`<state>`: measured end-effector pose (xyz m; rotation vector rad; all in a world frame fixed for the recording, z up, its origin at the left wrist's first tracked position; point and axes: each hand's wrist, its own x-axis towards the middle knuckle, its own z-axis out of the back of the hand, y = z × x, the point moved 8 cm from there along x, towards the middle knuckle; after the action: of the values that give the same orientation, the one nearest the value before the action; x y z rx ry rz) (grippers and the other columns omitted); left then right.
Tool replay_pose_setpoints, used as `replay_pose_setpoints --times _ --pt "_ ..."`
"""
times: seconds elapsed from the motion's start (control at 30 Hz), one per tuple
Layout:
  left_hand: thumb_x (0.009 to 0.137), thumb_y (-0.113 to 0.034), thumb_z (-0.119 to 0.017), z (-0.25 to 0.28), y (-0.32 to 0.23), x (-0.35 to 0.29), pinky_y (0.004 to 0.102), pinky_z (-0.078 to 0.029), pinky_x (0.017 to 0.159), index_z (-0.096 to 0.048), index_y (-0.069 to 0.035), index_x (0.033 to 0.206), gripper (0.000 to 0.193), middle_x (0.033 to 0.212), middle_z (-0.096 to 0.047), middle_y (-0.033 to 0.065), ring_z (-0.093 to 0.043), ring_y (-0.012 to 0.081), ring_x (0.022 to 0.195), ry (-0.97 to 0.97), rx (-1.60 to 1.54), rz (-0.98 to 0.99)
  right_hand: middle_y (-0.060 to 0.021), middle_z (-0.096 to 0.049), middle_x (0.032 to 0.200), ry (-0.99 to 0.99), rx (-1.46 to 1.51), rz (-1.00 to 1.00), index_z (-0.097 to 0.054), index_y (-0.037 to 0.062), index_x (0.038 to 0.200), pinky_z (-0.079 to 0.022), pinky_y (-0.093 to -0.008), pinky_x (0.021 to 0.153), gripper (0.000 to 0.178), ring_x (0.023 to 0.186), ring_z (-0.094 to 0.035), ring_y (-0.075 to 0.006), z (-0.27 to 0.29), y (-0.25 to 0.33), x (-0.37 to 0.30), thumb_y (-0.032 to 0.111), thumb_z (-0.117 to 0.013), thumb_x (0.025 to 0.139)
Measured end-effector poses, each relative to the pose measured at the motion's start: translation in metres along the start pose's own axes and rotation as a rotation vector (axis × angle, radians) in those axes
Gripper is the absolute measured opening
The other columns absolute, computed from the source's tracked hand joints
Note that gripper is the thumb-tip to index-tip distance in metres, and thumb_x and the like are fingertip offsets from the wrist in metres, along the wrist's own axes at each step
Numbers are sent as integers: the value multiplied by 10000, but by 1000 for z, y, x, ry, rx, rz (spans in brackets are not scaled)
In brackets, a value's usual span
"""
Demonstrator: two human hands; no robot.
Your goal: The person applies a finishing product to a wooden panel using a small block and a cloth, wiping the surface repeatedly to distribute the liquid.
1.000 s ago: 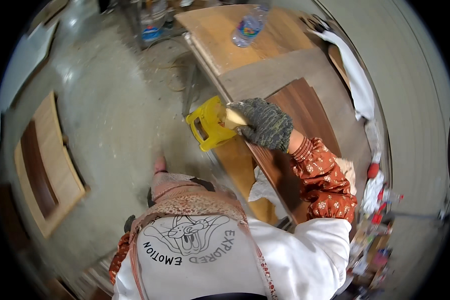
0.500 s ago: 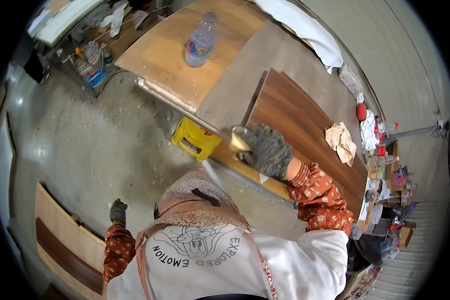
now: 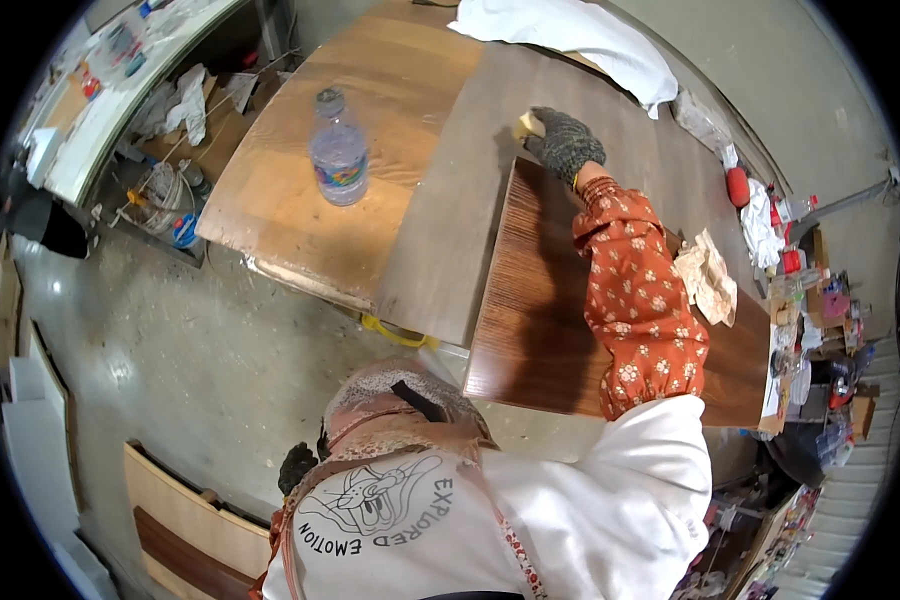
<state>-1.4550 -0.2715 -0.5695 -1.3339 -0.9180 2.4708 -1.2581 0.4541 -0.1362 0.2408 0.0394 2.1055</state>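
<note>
My right hand, in a dark grey knit glove, is closed on a small pale yellow block that looks like a sponge. It reaches over the far end of a dark brown wood-grain panel, which lies on the table. Crumpled tan paper rests on that panel, right of my forearm. My left hand, also in a dark glove, hangs low beside my body, away from the table. Its fingers are too dark and small to make out.
A clear plastic bottle stands on the worn wooden tabletop. White cloth lies along the far edge. Bottles and clutter line the right side. Light boards lean at lower left; a white workbench stands at upper left.
My right hand has moved from the panel's near left edge to its far end, still gripping the yellow block. My left hand has come in closer to my body. The view has shifted.
</note>
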Motion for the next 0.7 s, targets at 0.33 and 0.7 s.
replay_pose_setpoints --times 0.33,0.7 --pt "859 -4 -568 18 -450 -33 349 -443 943 -573 -14 1191 332 1201 -600 133 -570 233 1112 113 237 -1198 -174 -613 1097 -147 214 -108 -592 120 1141 -461 -404 872 456 1010 -581 -344 55 -48 -137 446 -568 823" --pt "824 -194 -650 -179 -656 -190 393 -398 975 -461 -34 1313 548 1297 -517 151 -516 318 1154 525 532 -1983 -39 -595 1043 -1372 1129 -1197 -531 10 1223 -510 -277 718 445 870 -575 -131 39 -64 -624 236 -637 854"
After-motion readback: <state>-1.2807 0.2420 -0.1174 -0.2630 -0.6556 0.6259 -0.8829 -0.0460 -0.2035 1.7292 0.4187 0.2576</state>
